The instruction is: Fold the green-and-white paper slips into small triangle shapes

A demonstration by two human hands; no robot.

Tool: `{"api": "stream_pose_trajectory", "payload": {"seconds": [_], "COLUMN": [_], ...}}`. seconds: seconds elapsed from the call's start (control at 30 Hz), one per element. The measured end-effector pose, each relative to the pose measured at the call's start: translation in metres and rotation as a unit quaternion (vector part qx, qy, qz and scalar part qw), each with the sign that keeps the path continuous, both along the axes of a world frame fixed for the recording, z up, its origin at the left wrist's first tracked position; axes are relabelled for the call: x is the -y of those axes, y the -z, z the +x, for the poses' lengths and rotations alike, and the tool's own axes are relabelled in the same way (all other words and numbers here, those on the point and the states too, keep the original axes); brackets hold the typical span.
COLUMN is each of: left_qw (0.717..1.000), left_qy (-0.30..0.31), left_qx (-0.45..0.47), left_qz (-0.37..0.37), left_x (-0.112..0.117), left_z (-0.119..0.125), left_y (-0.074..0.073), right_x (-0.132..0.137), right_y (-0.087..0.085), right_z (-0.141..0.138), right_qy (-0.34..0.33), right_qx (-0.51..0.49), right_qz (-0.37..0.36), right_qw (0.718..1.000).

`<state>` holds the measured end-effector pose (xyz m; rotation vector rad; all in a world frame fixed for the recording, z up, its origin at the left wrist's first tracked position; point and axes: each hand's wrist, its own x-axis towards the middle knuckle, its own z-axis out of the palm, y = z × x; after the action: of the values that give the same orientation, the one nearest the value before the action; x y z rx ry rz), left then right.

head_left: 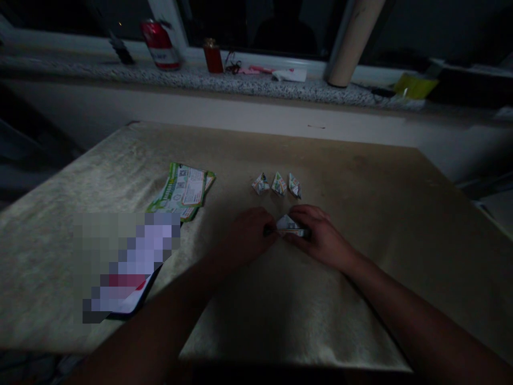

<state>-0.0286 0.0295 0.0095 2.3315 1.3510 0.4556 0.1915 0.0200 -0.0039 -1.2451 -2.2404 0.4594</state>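
Between my two hands, over the middle of the table, is a small piece of folded printed paper [287, 224] with a pointed top. My left hand [253, 230] pinches its left end, and its fingertips are in shadow. On the other side my right hand [318, 230] grips the right end, thumb in front and fingers behind. Just beyond my hands, three little folded paper boats stand in a row: a left one [261, 184], a middle one [279, 184] and a right one [295, 186].
Green printed leaflets [184, 187] lie in a pile at the left, by a lit phone [132, 299], partly blurred out. Beyond the cloth-covered table [360, 187], a speckled windowsill [248, 83] holds a red can [159, 45], a red bottle [212, 56] and a cardboard tube [355, 45].
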Motion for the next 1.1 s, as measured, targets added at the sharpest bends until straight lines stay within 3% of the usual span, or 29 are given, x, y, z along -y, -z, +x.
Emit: {"api": "stream_pose_trajectory", "payload": {"seconds": [0.2,0.37,0.67,0.87,1.1], "left_qw": [0.999,0.998,0.995,0.99,0.992], "left_qy": [-0.004,0.015,0.093,0.135,0.121], "left_qx": [0.025,0.019,-0.02,-0.031,-0.033], "left_qz": [-0.039,-0.057,-0.017,-0.011,-0.028], "left_x": [0.002,0.003,0.003,0.004,0.001], "left_z": [0.0,-0.005,-0.01,-0.012,-0.01], "left_y": [-0.006,-0.008,-0.008,-0.013,-0.013], "right_x": [0.002,0.005,0.012,0.025,0.027], "right_y": [-0.004,-0.007,-0.017,-0.034,-0.021], "right_z": [0.0,0.01,0.016,0.007,0.001], "right_qy": [-0.024,-0.045,-0.143,-0.127,-0.108], "right_qx": [-0.112,-0.117,0.009,0.08,0.109], "right_qz": [-0.025,-0.013,0.03,0.026,0.034], "right_qw": [0.993,0.992,0.989,0.988,0.988]}}
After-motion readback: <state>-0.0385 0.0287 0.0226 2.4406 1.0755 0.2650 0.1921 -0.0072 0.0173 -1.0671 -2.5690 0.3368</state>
